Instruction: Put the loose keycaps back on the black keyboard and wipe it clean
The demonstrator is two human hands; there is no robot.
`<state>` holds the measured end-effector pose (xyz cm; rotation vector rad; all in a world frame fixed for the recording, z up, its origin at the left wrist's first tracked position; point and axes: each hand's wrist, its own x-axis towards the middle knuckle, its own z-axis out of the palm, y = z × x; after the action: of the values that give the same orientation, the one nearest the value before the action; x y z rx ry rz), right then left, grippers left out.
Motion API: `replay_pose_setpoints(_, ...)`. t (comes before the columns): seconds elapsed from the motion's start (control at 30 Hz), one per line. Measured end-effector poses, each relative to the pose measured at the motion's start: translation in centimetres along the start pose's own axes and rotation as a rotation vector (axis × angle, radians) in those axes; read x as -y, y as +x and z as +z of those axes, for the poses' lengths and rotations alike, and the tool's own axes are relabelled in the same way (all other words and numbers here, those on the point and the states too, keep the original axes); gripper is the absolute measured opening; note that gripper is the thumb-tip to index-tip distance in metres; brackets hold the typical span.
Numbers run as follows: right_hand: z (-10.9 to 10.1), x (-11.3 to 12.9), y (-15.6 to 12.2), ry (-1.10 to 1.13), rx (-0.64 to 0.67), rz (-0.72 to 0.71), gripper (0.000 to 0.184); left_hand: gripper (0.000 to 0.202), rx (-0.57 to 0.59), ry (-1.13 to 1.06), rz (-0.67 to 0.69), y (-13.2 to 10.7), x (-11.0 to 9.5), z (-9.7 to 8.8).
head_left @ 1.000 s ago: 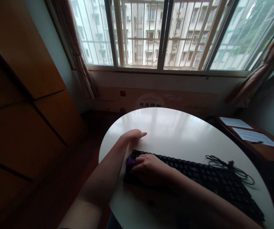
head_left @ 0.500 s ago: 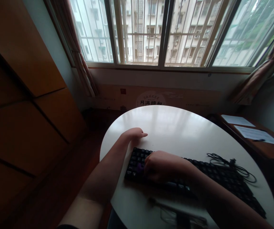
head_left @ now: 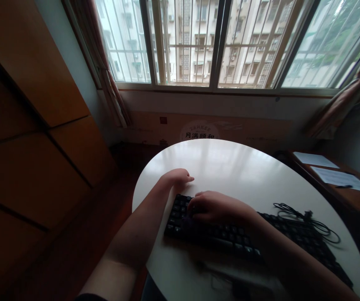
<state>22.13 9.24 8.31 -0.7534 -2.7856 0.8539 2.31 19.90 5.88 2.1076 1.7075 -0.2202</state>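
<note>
Head view. Right hand (head_left: 209,207) is reaching in from the near right and bending over the left part of a black keyboard (head_left: 220,241). Its fingers are curling tightly inward, closing on a dim purple cloth (head_left: 187,222); the cloth is sitting on the keys, mostly hidden under the fingers. The keyboard is lying slantwise on a white bench (head_left: 230,167), its left end pointing toward the far side, its right end running nearer.

Left hand (head_left: 181,177) is resting on the bench just beyond the keyboard's far left corner, one digit pointing right. The other fingers are hiding from view; cannot tell how far they are opening or whether they are gripping anything.

A black cable (head_left: 311,223) is lying looped along the keyboard's far right edge. Papers (head_left: 344,179) are lying on a brown table (head_left: 351,202) at far right.
</note>
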Motion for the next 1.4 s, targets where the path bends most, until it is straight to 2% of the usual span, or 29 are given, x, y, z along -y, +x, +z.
replay_pose_setpoints(0.07, 0.4, 0.1, 0.1, -0.148, -0.195, -0.003, 0.028, 0.052, 0.004, -0.003, 0.002, -0.1, -0.1, 0.0)
replay_pose_setpoints(0.1, 0.5, 0.2, 0.1, -0.167, -0.238, -0.014, 0.027, 0.052, 0.006, -0.005, 0.003, -0.2, -0.1, 0.0)
replay_pose_setpoints(0.13, 0.5, 0.4, 0.1, -0.153, -0.235, -0.029, 0.026, 0.052, 0.009, -0.007, 0.004, -0.2, -0.1, 0.0)
replay_pose_setpoints(0.27, 0.8, 1.0, 0.1, -0.146, -0.046, -0.076, 0.032, 0.049, 0.025, -0.008, 0.024, -0.1, -0.1, -0.1)
replay_pose_setpoints(0.33, 1.3, 1.0, 0.3, -0.199, -0.017, -0.101, 0.025, 0.044, 0.054, -0.011, 0.053, -0.1, 0.1, -0.2)
replay_pose_setpoints(0.43, 2.2, 0.5, 0.9, -0.216, -0.091, -0.074, 0.016, 0.039, 0.183, -0.053, 0.119, -0.2, 0.6, -0.5)
replay_pose_setpoints(0.57, 3.7, -0.2, 2.0, -0.238, -0.321, 0.128, 0.027, 0.03, 0.391, -0.175, 0.227, -0.7, 1.1, -0.9)
replay_pose_setpoints(0.63, 4.3, -0.4, 2.3, -0.269, -0.372, 0.197, 0.032, 0.024, 0.458, -0.229, 0.269, -0.8, 1.3, -1.0)
replay_pose_setpoints(0.77, 5.0, -0.6, 2.5, -0.39, -0.358, 0.128, 0.021, 0.025, 0.538, -0.295, 0.313, -0.9, 1.3, -1.0)
replay_pose_setpoints(0.87, 5.1, -0.7, 2.4, -0.418, -0.37, 0.09, 0.025, 0.027, 0.56, -0.327, 0.328, -0.7, 1.2, -0.9)
replay_pose_setpoints(1.03, 5.3, -0.9, 2.3, -0.45, -0.374, 0.115, 0.025, 0.028, 0.566, -0.356, 0.358, -0.6, 1.1, -0.9)
replay_pose_setpoints(1.27, 5.2, -1.0, 2.6, -0.364, -0.32, 0.055, 0.026, 0.027, 0.598, -0.331, 0.32, -0.4, 0.9, -0.5)
replay_pose_setpoints(1.4, 5.0, -0.5, 2.4, -0.343, -0.271, 0.004, 0.026, 0.034, 0.614, -0.345, 0.312, -0.1, 1.1, -0.3)
